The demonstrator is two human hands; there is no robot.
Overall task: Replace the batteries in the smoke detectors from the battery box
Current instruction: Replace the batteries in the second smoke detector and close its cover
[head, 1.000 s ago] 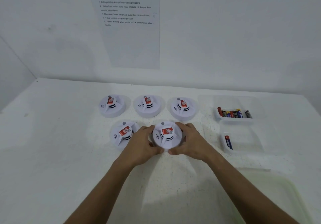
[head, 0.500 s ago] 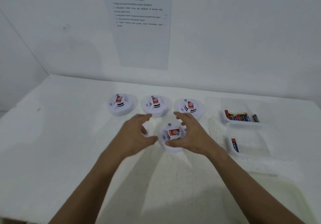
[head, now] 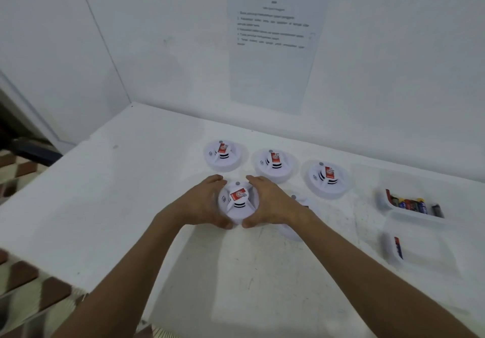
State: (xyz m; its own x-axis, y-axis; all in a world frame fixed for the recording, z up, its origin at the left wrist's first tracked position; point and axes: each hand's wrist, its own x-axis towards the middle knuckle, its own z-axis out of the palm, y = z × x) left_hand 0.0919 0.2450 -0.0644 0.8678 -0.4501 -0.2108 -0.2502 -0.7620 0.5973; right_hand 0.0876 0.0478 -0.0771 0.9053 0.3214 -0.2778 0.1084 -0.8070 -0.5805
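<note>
A white round smoke detector (head: 238, 202) with a red label stands on the white table (head: 126, 206). My left hand (head: 200, 205) clasps its left side and my right hand (head: 274, 205) its right side. A second front detector (head: 301, 206) lies mostly hidden behind my right wrist. Three more detectors sit in a back row: left (head: 223, 154), middle (head: 274, 163), right (head: 328, 179). At the right, a clear battery box (head: 383, 204) holds several batteries (head: 413, 204). A nearer clear tray (head: 388, 246) holds one battery (head: 398, 246).
A printed instruction sheet (head: 275, 49) hangs on the wall behind the table. The table's left edge runs diagonally past a patterned floor (head: 29, 293). The wall corner (head: 105, 49) stands at the back left.
Both hands left the front right detector, moved left, and closed around the front left one. The view has swung to the left.
</note>
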